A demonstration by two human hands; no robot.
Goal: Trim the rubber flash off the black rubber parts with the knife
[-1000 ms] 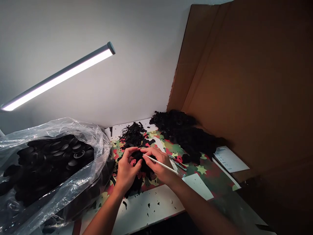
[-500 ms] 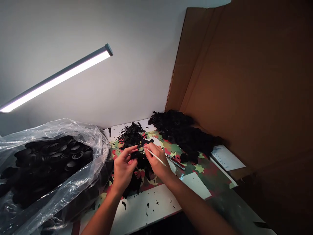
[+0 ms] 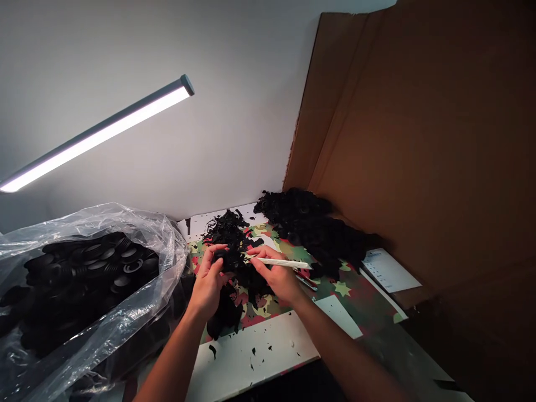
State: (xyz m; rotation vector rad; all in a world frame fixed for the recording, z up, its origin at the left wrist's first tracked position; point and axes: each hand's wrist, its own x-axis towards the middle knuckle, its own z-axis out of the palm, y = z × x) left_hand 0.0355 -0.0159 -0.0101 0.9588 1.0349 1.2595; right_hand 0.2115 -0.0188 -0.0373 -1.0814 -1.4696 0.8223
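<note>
My left hand point(image 3: 208, 282) grips a small round black rubber part point(image 3: 221, 258) between thumb and fingers, held above the patterned mat point(image 3: 355, 290). Just to its right, my right hand point(image 3: 274, 274) holds a thin white stick-like tool point(image 3: 285, 262), which lies almost level and points toward the black part. Black trimmed scraps point(image 3: 228, 230) are heaped under and behind both hands.
A clear plastic bag point(image 3: 125, 304) full of black round parts point(image 3: 87, 268) fills the left. A second black pile point(image 3: 322, 229) lies at the back right against a cardboard wall point(image 3: 419, 139). A lamp bar point(image 3: 96, 134) hangs overhead. Small cutters point(image 3: 307, 281) and a paper sheet point(image 3: 389, 269) lie to the right.
The two hands have drawn slightly apart. The white tool has swung from slanting down to nearly level, and the left hand has lifted the black part a little to the left.
</note>
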